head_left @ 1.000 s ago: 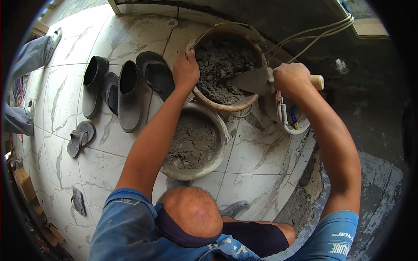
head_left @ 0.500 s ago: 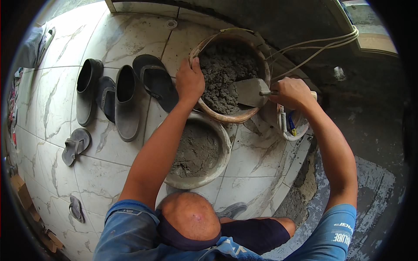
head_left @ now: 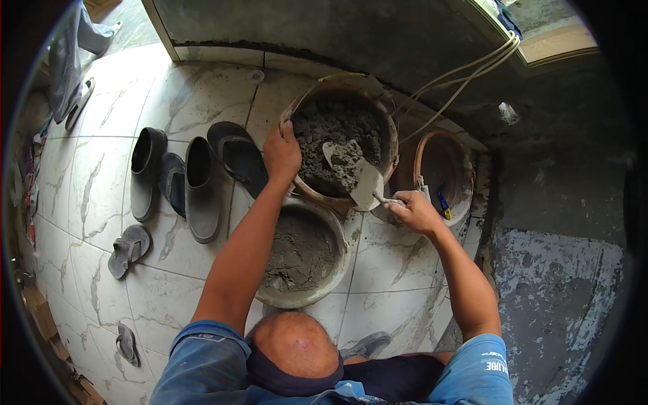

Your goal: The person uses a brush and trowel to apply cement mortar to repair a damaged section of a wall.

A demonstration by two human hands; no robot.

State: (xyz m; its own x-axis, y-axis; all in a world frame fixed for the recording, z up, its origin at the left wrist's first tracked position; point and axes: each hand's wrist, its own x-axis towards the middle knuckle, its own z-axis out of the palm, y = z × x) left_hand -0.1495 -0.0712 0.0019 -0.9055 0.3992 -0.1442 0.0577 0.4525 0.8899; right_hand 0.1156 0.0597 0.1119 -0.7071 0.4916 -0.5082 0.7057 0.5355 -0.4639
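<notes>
My left hand is closed on the left rim of a round tub of rough, lumpy grey mortar. In my right hand is the handle of a trowel. Its blade lies over the tub's near right rim, with a heap of mortar on it. Nearer to me, below that tub, stands a second round basin with smoother, wet-looking mortar.
Right of the tub, a third container holds a blue-and-yellow tool. Boots and sandals stand on the tiles to the left. Pale cables hang by the dark wall. Another person's leg shows at far left.
My right hand has drawn the trowel nearer to me, and mortar now lies heaped on its blade. My left hand keeps its hold on the rim. The whole view has shifted a little.
</notes>
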